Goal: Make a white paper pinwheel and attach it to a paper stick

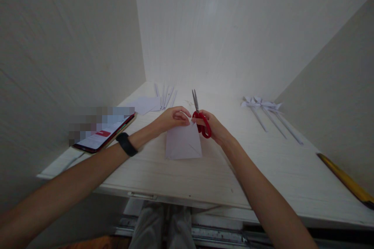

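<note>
Paper [183,144] meets my curled left hand [175,118]; I can't tell if it pinches. My right hand [215,125] grips scissors [197,115]. A phone [102,135] sits by the left edge of the desk [280,167].

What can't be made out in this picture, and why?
Head view, hidden: the top of the white paper, behind fingers of the left hand and right hand.
Head view, hidden: part of the handles of the scissors, behind right-hand fingers.
Head view: part of the phone, pixelated; its text, too small.
Head view, cut off: the yellow object, by the right edge.
</note>
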Tool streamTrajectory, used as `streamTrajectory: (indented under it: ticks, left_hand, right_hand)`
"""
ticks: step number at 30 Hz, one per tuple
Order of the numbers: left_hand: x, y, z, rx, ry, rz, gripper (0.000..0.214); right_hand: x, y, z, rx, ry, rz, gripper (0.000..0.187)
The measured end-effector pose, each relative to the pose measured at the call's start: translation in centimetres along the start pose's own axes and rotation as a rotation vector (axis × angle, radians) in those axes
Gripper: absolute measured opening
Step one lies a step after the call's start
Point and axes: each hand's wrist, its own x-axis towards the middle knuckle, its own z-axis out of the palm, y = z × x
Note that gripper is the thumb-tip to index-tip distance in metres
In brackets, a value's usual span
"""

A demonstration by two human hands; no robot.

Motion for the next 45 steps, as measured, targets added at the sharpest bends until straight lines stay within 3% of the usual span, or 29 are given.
streamTrajectory:
  ticks: [45]
  left_hand:
    - [0.32, -0.37, 0.08, 0.017, -0.025, 0.034, 0.032]
  right_hand:
    - [-0.44, -0.76, 0.49, -0.029, 0.014, 0.006, 0.026]
